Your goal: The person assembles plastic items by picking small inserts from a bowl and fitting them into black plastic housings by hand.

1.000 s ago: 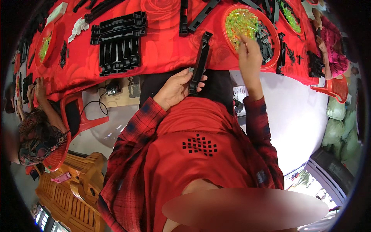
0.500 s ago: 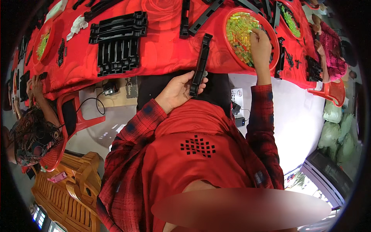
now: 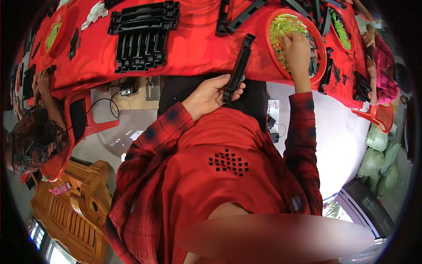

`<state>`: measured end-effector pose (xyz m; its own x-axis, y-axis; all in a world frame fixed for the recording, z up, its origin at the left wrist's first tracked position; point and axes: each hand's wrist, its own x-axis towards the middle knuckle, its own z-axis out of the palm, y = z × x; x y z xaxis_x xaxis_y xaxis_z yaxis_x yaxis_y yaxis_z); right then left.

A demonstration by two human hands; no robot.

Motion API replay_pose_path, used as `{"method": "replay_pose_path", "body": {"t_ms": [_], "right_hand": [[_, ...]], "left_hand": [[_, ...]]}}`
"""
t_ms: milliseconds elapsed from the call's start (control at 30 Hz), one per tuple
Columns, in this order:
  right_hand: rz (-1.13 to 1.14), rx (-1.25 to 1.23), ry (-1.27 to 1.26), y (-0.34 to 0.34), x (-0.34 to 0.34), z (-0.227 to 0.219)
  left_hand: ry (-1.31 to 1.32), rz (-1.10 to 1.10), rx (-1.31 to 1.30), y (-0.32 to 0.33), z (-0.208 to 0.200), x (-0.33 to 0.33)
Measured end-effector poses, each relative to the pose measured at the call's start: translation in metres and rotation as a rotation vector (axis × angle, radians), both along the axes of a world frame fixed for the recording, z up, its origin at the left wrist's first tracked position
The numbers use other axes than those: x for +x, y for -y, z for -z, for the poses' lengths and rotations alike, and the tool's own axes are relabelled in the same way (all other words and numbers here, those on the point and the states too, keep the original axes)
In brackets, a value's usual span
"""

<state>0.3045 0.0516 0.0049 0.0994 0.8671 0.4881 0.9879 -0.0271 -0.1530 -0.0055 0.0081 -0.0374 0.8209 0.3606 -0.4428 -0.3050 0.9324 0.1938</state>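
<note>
My left hand (image 3: 210,94) is closed around the lower part of a long black plastic bar (image 3: 239,66), which tilts up and to the right at the table's near edge. My right hand (image 3: 298,55) reaches into a red basin (image 3: 324,72), its fingers bent and drawn together over small translucent yellow-green pieces (image 3: 281,27). Whatever those fingertips hold, if anything, is too small to make out. Small dark pieces (image 3: 313,66) lie along the right side of the same basin.
Left on the red-covered table (image 3: 193,57) sits a stack of black bars (image 3: 143,37). More loose bars (image 3: 246,16) lie toward the back. A second basin (image 3: 340,28) stands at right, another (image 3: 53,35) at far left. People work on both sides.
The view has shifted slightly, so the table's things sit a little farther right. My left hand keeps its hold on the bar; my right hand stays in the basin, fingers slightly moved.
</note>
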Motion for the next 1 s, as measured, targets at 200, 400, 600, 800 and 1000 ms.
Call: {"method": "replay_pose_path", "body": {"t_ms": [200, 400, 600, 800, 1000], "right_hand": [[0.142, -0.144, -0.513, 0.016, -0.028, -0.026], [-0.141, -0.297, -1.105, 0.052, -0.081, -0.036], [-0.202, -0.317, -1.2, 0.065, -0.111, -0.026], [-0.153, -0.232, -1.175, 0.065, -0.13, -0.025], [-0.206, -0.096, -0.592, 0.061, -0.127, -0.023]], "left_hand": [[-0.023, -0.062, 0.063, 0.004, -0.003, 0.003], [-0.003, -0.102, 0.046, 0.006, -0.002, 0.006], [-0.008, -0.126, 0.039, 0.008, 0.002, 0.008], [-0.021, -0.13, 0.022, 0.01, 0.002, 0.013], [-0.033, -0.14, -0.016, 0.01, 0.001, 0.015]]}}
